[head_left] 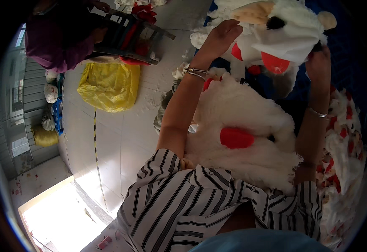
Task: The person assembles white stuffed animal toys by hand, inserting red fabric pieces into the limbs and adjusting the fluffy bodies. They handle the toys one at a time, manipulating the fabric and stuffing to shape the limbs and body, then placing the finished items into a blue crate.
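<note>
A floppy white plush toy skin (294, 35) with beige, black and red patches hangs spread between my hands at the upper right. My left hand (223, 35) is closed at its left edge, beside the large beige patch. At its lower right edge my right hand (319, 63) is closed too, with its fingertips partly hidden in shadow. Across my lap lies a pile of white fluffy plush (242, 113), and a red patch (236, 137) shows on its top. Both my forearms reach past this pile.
More white and red plush pieces (343, 138) are heaped along my right side. To the left, a yellow sack (110, 86) stands on the grey floor near a wooden chair (129, 35). Another person in a purple sleeve (51, 42) is at the upper left.
</note>
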`<state>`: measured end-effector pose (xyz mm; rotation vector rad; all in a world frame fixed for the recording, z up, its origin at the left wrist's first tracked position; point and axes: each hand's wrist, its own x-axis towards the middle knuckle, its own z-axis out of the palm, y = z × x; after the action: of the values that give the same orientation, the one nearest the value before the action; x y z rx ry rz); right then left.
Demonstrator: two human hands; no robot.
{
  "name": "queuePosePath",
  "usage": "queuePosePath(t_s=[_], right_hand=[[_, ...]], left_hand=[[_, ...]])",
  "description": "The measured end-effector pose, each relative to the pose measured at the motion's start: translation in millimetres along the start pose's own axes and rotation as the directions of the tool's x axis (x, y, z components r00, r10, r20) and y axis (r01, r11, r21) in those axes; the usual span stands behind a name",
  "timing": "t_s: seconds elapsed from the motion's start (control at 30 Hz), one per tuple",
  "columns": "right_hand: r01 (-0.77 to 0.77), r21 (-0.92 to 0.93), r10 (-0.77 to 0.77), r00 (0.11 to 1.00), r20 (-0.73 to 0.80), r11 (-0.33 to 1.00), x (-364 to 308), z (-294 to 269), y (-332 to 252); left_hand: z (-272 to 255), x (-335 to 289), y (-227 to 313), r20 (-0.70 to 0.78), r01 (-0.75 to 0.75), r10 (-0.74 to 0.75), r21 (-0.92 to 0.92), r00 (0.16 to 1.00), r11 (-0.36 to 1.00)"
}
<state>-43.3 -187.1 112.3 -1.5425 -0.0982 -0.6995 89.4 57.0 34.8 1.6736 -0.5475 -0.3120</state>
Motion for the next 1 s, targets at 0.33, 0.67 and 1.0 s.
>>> queuePosePath(t_s=[0.33,0.67,1.0], right_hand=[[-0.161,-0.363,0.236,0.956,0.173,0.918,-34,-17,47],[-0.197,-0.233,0.166,0.976,-0.143,0.952,-44,-38,30],[-0.368,-0.374,0.233,0.904,-0.359,0.851,-38,-80,-5]], left_hand=[[104,16,53,0.264,0.216,-0.141,-0.280,0.954,0.935],[103,-23,29,0.334,0.084,-0.054,-0.077,0.941,0.993],[97,-13,9,-0.173,0.000,-0.104,-0.513,0.979,0.859]])
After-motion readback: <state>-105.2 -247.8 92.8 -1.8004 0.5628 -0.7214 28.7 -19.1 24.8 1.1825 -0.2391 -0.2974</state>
